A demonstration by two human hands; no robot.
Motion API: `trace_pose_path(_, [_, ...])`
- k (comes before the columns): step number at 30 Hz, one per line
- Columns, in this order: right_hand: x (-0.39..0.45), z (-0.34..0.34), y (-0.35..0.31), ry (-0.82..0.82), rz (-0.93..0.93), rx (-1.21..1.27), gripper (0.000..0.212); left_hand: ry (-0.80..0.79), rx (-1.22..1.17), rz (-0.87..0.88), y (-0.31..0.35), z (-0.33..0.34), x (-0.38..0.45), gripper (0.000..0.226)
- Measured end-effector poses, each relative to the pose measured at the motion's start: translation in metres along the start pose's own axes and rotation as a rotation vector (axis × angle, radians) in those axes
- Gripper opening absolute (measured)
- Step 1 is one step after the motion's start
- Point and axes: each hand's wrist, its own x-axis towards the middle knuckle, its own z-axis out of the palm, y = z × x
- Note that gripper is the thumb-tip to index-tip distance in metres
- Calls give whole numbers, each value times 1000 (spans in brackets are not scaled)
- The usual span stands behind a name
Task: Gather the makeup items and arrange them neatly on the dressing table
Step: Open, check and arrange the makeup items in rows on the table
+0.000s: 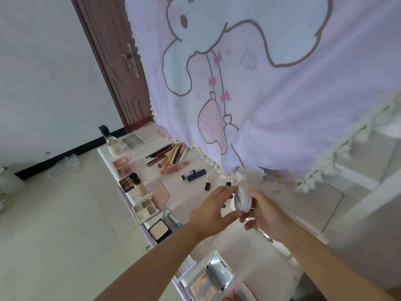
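A round white compact is held on edge above the white dressing table, with my left hand and my right hand both gripping it. Laid out on the table are pencils and brushes, a dark blue lipstick, a foundation bottle, blush palettes, an open pink palette and a powder compact. A silver open palette lies near me.
A pink cartoon-print cloth with tassels hangs over the table's back. A clear bottle and a lash tray stand at the far end. A brown door and tiled floor lie to the left.
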Motion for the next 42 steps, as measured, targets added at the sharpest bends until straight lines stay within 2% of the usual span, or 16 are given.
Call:
trace_pose_path(6, [-18, 6, -24, 48, -4, -18, 43, -27, -23, 192, 35, -24, 19, 56])
trace_pose_path(9, [-25, 10, -32, 90, 31, -9, 51, -24, 205, 248, 48, -32, 24, 69])
trace_pose_path(13, [-32, 13, -37, 96, 80, 36, 66, 143, 461, 421, 65, -37, 31, 42])
trace_pose_path(16, [-37, 13, -40, 71, 119, 51, 68, 168, 572, 452, 74, -40, 36, 40])
trace_pose_path(18, [-42, 15, -46, 45, 157, 36, 61, 152, 568, 465, 78, -42, 39, 42])
trace_pose_path(21, [-45, 18, -61, 31, 147, -19, 36, 165, 553, 459, 84, -50, 47, 44])
trace_pose_path(23, [-46, 20, -71, 25, 126, -49, 30, 189, 588, 449, 89, -57, 52, 43])
trace_pose_path(34, [-35, 29, -79, 104, 70, -39, 33, 206, 621, 434, 82, -64, 58, 45])
trace_pose_path(37, [-29, 30, -77, 174, -4, -42, 39, 189, 537, 334, 82, -59, 59, 71])
trace_pose_path(39, [-28, 29, -77, 188, -45, -46, 43, 162, 549, 188, 81, -52, 59, 82])
trace_pose_path(42, [-25, 23, -74, 202, -137, -199, 49, 114, 404, 30, 77, -46, 63, 57])
